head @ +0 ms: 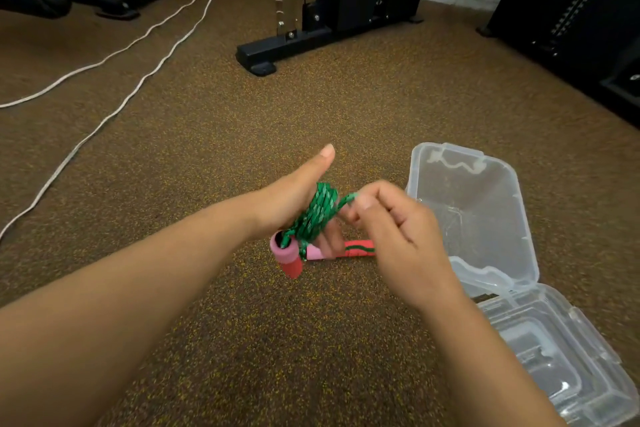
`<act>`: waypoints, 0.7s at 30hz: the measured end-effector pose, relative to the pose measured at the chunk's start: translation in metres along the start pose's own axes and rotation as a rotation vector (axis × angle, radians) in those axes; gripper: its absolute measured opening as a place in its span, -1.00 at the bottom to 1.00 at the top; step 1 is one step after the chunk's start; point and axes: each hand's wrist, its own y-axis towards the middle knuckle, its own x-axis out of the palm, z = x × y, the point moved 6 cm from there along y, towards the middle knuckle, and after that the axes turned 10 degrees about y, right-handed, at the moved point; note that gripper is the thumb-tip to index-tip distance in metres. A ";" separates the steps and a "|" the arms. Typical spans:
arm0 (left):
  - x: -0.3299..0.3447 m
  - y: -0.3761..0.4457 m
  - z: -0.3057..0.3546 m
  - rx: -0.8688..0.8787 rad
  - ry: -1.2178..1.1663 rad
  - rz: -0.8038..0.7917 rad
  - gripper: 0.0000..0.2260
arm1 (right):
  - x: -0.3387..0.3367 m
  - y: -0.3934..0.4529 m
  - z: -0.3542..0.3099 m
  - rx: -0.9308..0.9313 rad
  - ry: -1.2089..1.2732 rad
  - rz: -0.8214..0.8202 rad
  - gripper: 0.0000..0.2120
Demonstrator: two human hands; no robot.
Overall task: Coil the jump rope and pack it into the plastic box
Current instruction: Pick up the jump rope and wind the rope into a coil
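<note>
The green braided jump rope (320, 213) is wound in several loops around my left hand (294, 194), whose thumb sticks up. Its fingers curl under the coil. My right hand (391, 218) pinches a strand of the rope just right of the coil. One pink and red foam handle (289, 255) hangs below my left hand. The other handle (358, 249) lies flat on the floor behind my right hand. The clear plastic box (540, 340) stands open on the floor at the right, its lid (474, 204) folded back.
I am above a brown speckled rubber floor (207, 149). Black gym machine frames (311, 38) stand at the back and right. Two white cables (114, 59) run across the floor at the left.
</note>
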 end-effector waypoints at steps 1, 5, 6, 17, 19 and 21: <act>0.004 -0.003 0.000 -0.015 0.026 -0.069 -0.15 | -0.007 0.004 -0.005 -0.014 0.007 0.030 -0.77; 0.023 -0.016 0.006 -0.005 0.013 -0.353 -0.14 | -0.025 0.015 0.009 0.024 -0.109 0.084 -0.76; 0.026 -0.018 0.008 0.027 0.003 -0.393 -0.22 | -0.026 0.016 0.016 0.053 -0.102 0.096 -0.75; -0.001 -0.005 0.028 0.190 -0.575 -0.056 -0.67 | 0.004 -0.010 0.087 0.295 0.052 0.138 -0.60; -0.016 -0.001 0.025 0.190 -0.663 0.102 -0.66 | 0.008 -0.018 0.089 0.289 -0.020 0.117 -0.65; -0.027 0.002 0.018 0.178 -0.732 0.248 -0.65 | 0.013 -0.023 0.087 0.265 -0.084 0.068 -0.70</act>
